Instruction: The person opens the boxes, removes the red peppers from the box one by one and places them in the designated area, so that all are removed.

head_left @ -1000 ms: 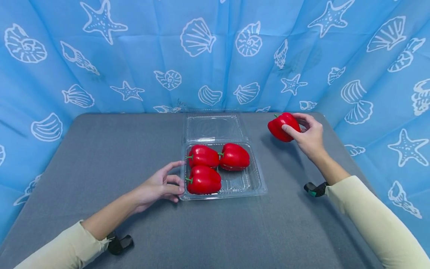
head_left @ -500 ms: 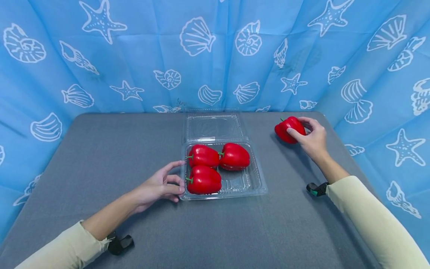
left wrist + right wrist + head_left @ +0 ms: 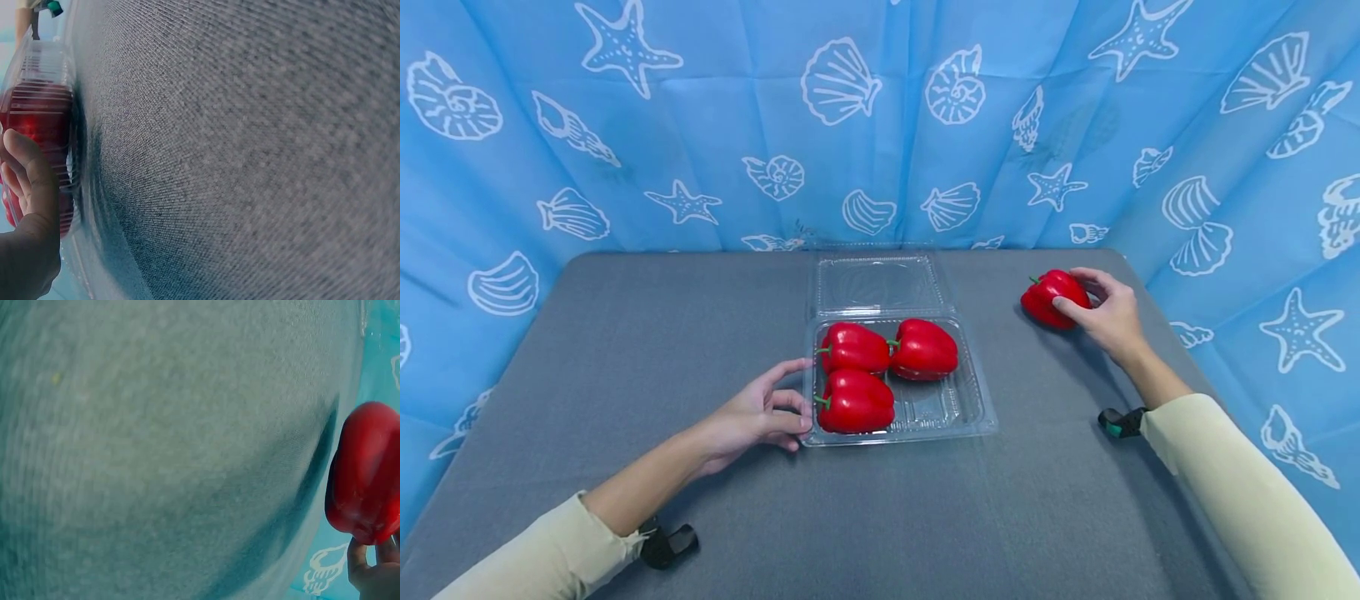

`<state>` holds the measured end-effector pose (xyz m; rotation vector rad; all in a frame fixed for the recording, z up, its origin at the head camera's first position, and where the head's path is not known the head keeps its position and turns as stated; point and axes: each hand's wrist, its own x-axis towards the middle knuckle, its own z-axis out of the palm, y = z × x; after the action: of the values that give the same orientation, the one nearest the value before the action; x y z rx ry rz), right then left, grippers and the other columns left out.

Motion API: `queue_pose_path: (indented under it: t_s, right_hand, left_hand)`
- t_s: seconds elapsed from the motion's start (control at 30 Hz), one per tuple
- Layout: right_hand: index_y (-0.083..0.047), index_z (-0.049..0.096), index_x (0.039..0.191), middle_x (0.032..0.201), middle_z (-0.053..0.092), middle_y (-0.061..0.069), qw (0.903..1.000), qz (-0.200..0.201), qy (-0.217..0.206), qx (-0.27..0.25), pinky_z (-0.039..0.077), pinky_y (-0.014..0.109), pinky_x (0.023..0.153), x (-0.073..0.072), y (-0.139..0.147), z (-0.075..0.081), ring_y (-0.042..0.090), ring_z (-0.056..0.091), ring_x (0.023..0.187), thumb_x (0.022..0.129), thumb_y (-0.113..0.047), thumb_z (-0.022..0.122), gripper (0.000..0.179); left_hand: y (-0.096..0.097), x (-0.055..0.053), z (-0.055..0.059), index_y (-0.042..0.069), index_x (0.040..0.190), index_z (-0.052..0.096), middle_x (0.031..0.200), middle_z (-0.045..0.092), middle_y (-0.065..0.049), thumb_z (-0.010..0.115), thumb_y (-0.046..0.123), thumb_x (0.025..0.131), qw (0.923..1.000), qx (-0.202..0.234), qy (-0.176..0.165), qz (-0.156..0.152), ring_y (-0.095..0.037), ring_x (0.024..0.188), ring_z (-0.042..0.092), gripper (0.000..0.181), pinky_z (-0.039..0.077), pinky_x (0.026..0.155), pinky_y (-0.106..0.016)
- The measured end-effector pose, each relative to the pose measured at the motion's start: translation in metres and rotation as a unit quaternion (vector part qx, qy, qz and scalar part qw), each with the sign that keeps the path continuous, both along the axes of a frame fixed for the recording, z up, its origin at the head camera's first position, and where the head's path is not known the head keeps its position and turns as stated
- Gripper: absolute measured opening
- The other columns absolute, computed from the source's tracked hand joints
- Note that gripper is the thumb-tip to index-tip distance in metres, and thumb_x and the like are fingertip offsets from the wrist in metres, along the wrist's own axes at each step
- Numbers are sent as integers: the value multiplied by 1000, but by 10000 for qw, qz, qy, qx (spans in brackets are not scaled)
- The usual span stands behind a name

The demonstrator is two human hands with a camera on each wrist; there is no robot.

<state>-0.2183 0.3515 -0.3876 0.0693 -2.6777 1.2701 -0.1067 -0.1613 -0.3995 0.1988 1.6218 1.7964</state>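
A clear plastic clamshell container (image 3: pixel 940 417) lies opened out near the middle of the table, its lid (image 3: pixel 880 287) folded back. Three red bell peppers (image 3: pixel 857 402) with green stems lie in it, two along the left side and one at back right. My left hand (image 3: pixel 760 412) touches the container's left edge, fingers spread along the rim and wall. At the table's back right, my right hand (image 3: pixel 1108 312) grips another red bell pepper (image 3: pixel 1051 298) by its blunt end, thumb in front. The right wrist view shows this pepper (image 3: pixel 365 469) close over the table, fingertips at its base.
A grey cloth covers the table (image 3: pixel 880 517). Behind and beside it hangs a blue curtain (image 3: pixel 715 125) with white shell and starfish prints. The container's front right corner holds no pepper. Black straps (image 3: pixel 670 546) sit on both wrists.
My right hand has moved the pepper to the right and down toward the table, slightly nearer to me. The left hand, the container and its peppers have stayed in place.
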Motion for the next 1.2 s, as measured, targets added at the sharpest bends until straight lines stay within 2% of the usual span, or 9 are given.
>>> queue_pose_path:
  t_s: [0.27, 0.47, 0.57, 0.63, 0.73, 0.8, 1.07, 1.2]
  right_hand:
    - [-4, 45, 145, 144, 46, 18, 9997, 208, -99, 30, 40, 5, 81, 0, 5, -3, 37, 43, 128, 94, -21, 68, 59]
    - [-5, 43, 146, 146, 45, 17, 9996, 232, -104, 99, 40, 10, 84, 0, 5, -4, 36, 43, 130, 94, -21, 68, 60]
    - [-5, 44, 146, 145, 45, 18, 9996, 229, -52, 133, 42, 19, 90, 0, 4, -4, 37, 43, 129, 93, -21, 69, 61]
    - [-4, 44, 146, 145, 46, 18, 9997, 214, -31, 138, 43, 31, 96, -1, 4, -4, 36, 42, 129, 93, -22, 70, 61]
    - [-4, 44, 145, 145, 46, 17, 9998, 190, -4, 117, 39, 49, 103, -1, 2, -3, 36, 41, 131, 92, -22, 71, 62]
    - [-4, 44, 145, 146, 45, 17, 9997, 169, 52, 149, 37, 56, 103, 0, 0, -1, 37, 40, 132, 91, -23, 72, 63]
    - [-11, 43, 149, 152, 40, 12, 9987, 111, 309, 400, 42, 65, 99, 4, -19, 13, 34, 34, 139, 89, -24, 73, 68]
    - [-17, 40, 152, 156, 35, 8, 9978, 320, 485, 329, 40, 66, 101, 6, -32, 20, 30, 29, 142, 86, -19, 74, 74]
  left_hand:
    - [1, 0, 0, 19, 156, 20, 103, 64, -9, 65, 9, 94, 10000, -57, -10, 66, -22, 88, 66, 77, 57, 79, -36]
    - [1, 1, 0, 18, 156, 19, 103, 64, -8, 66, 9, 94, 10000, -65, 1, 61, -22, 88, 66, 78, 57, 79, -36]
    - [1, 0, -1, 18, 156, 19, 102, 64, -8, 66, 9, 94, 10000, -65, -7, 70, -22, 88, 66, 78, 57, 79, -36]
    - [1, 0, -1, 19, 156, 19, 102, 64, -7, 66, 9, 93, 10000, -61, -3, 72, -22, 88, 66, 78, 57, 79, -36]
    - [1, 0, 0, 19, 156, 19, 102, 64, -7, 66, 8, 93, 10000, -44, 18, 62, -22, 88, 66, 78, 57, 79, -36]
    - [1, 1, 0, 18, 156, 19, 102, 64, -7, 66, 8, 93, 10000, -41, 40, 51, -22, 88, 65, 78, 57, 79, -36]
    - [1, 1, -1, 19, 156, 19, 103, 64, -8, 66, 8, 93, 10000, -57, 17, 56, -22, 89, 65, 79, 57, 79, -36]
    - [1, 1, -1, 19, 155, 19, 103, 64, -8, 67, 8, 93, 10000, -66, 14, 56, -22, 88, 65, 80, 57, 79, -37]
